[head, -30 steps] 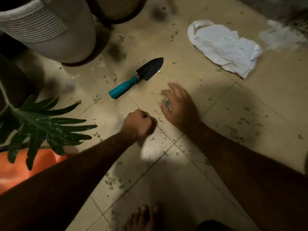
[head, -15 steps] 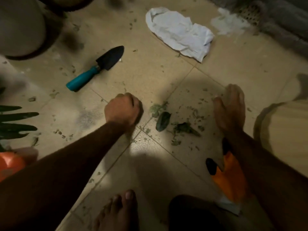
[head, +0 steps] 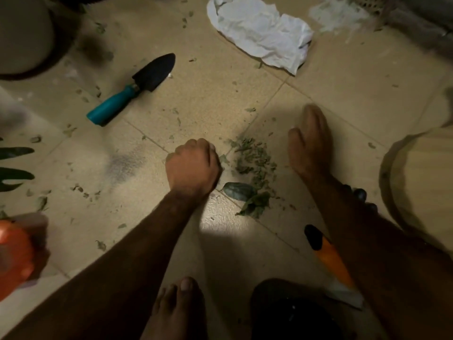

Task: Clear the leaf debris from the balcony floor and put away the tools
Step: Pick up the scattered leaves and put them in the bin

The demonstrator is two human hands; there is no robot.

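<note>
A small pile of green leaf debris (head: 255, 160) lies on the beige tiled floor (head: 220, 94) between my two hands, with one larger dark leaf (head: 239, 190) just below it. My left hand (head: 192, 168) is a closed fist resting on the floor at the pile's left edge; whether it holds anything is hidden. My right hand (head: 310, 141) stands on its edge to the right of the pile, fingers straight and together. A trowel (head: 133, 88) with a black blade and teal handle lies at the upper left. An orange-handled tool (head: 328, 256) lies under my right forearm.
Crumpled white paper (head: 262, 33) lies at the top. Loose leaf bits are scattered over the tiles. A large pot (head: 22, 35) stands top left, a round beige pot (head: 421, 187) at right, an orange pot (head: 12, 253) and plant leaves (head: 14, 163) at left. My bare foot (head: 179, 307) is below.
My right hand has swept leftward across the floor, and the scattered leaves now sit in a tighter pile between my hands. The left fist stays put.
</note>
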